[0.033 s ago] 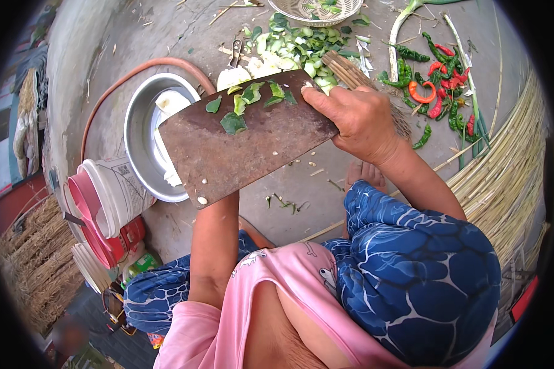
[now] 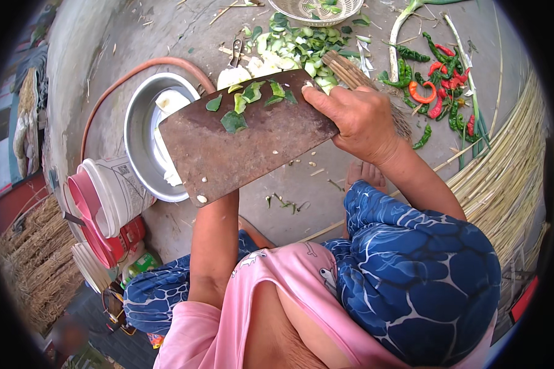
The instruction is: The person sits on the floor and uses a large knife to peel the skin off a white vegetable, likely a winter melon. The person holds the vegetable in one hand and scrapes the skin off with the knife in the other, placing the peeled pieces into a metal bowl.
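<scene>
A worn brown cutting board is held tilted above the ground, with green peel pieces scattered across its far half. My right hand grips the board's right corner, thumb on top. The board covers my left hand; only the left forearm shows, running under it. Beneath the board's left end stands a metal basin with pale white pieces inside. Just past the board's far edge lie a pale cut chunk and a heap of green-and-white peelings.
Red and green peppers and long green onions lie at right, beside a bundle of straw stalks. A straw whisk is behind my right hand. A woven basket sits far off. White bucket and orange hose are left.
</scene>
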The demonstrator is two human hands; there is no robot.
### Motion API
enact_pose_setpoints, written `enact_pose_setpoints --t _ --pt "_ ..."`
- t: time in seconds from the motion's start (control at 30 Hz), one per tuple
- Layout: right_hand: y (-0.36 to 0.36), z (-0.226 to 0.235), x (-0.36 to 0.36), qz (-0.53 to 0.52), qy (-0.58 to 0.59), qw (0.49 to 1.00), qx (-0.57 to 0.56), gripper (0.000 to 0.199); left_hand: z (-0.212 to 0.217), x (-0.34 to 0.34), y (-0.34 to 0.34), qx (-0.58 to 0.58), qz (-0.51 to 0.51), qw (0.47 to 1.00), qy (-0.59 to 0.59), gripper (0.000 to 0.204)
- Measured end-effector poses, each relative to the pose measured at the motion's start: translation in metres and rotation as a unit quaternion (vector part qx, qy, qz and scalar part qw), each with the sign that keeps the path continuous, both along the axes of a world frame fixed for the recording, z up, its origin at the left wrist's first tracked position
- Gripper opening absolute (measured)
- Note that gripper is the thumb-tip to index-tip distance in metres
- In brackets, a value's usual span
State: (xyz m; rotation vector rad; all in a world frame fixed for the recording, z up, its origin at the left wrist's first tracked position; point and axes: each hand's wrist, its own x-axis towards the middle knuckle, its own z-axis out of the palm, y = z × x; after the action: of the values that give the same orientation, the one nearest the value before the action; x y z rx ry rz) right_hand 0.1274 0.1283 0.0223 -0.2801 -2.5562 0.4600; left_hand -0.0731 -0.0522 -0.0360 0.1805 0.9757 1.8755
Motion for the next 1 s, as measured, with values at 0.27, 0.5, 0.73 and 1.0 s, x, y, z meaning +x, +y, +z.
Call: enact_pose_setpoints --t 0.27,0.5,0.73,1.0 --pt "0.028 -0.033 0.007 -0.107 -0.09 0.983 -0.117 0.043 0.06 0.014 0.014 -0.185 -0.126 0.959 0.177 0.051" --pt "0.014 -0.005 0.003 -0.085 -0.108 0.94 -0.313 0.037 0.059 0.01 0.013 -0.157 -0.128 0.973 0.113 0.052" --pt "-0.007 0.01 -0.001 0.007 0.032 0.992 -0.123 0.05 0.01 -0.012 -0.022 0.046 0.043 0.99 -0.129 0.053" --pt "-0.006 0.002 -0.003 0.028 0.004 0.996 -0.086 0.051 0.037 -0.006 -0.024 -0.077 -0.026 0.993 0.088 0.055"
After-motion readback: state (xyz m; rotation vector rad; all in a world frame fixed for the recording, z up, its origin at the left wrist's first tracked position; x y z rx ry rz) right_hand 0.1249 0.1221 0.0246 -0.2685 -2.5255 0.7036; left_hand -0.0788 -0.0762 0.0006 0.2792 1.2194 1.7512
